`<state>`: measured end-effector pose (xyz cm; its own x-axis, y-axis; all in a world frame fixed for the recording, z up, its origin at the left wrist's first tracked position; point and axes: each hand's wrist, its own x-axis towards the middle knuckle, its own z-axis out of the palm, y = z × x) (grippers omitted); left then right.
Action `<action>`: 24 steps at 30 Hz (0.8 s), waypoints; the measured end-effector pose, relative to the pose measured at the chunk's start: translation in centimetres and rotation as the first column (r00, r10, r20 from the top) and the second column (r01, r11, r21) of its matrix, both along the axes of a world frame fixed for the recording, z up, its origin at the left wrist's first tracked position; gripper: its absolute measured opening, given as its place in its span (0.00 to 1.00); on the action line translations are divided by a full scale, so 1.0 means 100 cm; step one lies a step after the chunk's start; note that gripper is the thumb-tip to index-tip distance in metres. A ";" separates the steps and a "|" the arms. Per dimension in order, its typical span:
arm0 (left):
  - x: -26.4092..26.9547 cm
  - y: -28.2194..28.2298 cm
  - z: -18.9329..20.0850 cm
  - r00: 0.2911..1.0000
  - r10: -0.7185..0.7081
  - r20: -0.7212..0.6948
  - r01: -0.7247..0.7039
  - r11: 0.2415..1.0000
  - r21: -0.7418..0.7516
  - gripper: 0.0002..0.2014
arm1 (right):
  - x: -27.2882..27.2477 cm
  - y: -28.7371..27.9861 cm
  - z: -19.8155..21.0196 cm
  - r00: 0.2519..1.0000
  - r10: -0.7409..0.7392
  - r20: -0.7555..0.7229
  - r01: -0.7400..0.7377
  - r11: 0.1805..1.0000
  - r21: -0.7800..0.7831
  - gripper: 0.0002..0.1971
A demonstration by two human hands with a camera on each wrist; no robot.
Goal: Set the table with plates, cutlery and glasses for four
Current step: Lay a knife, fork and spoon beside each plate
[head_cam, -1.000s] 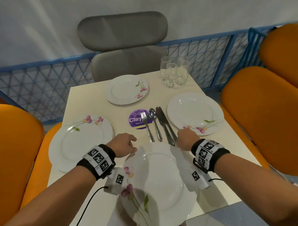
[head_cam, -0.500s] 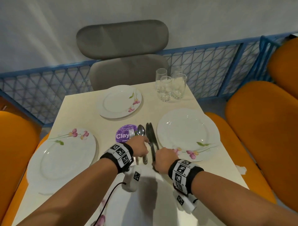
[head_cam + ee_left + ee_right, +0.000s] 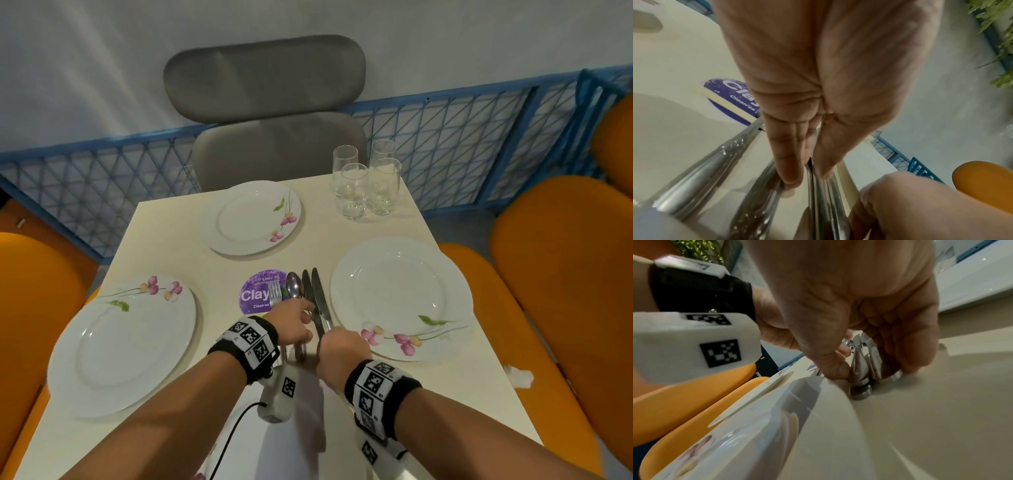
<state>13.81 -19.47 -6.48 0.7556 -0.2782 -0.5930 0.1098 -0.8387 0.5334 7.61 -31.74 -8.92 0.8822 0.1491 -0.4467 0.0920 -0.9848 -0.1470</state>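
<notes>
Cutlery (image 3: 294, 287) is bunched at table (image 3: 191, 240) ctr, long axis near-to-far edge, handles twd near edge. Knife handles (image 3: 863, 365) are gripped by right hand (image 3: 342, 349); a neighbouring handle (image 3: 811, 181) is pinched by left hand (image 3: 291, 323).

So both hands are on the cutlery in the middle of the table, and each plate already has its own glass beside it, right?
Not quite. The head view shows the four glasses bunched together at the far right corner of the table, not yet shared out. The left hand and the right hand are indeed on the cutlery in the middle.
</notes>
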 end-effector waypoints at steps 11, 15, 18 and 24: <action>0.011 0.000 -0.002 0.973 0.164 -0.165 -0.192 0.966 -0.171 0.33 | -0.001 0.004 0.001 0.993 -0.100 0.057 0.098 0.994 0.040 0.13; 0.018 -0.001 -0.001 0.956 0.186 -0.228 -0.233 0.953 -0.197 0.38 | -0.004 0.003 0.003 0.988 -0.139 0.071 0.135 0.989 0.052 0.13; 0.023 -0.003 -0.003 0.952 0.200 -0.232 -0.248 0.949 -0.197 0.42 | -0.003 0.003 0.004 0.985 -0.163 0.058 0.160 0.985 0.062 0.14; 0.035 -0.006 -0.010 0.944 0.148 -0.296 -0.205 0.963 -0.174 0.31 | -0.003 0.007 0.006 0.981 -0.191 0.019 0.189 0.979 0.077 0.13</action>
<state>17.29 -20.06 -7.52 0.6168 -0.2894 -0.7320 0.4140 -0.6717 0.6144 7.31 -31.01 -8.29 0.9090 0.0093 -0.4167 -0.0910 -0.9712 -0.2202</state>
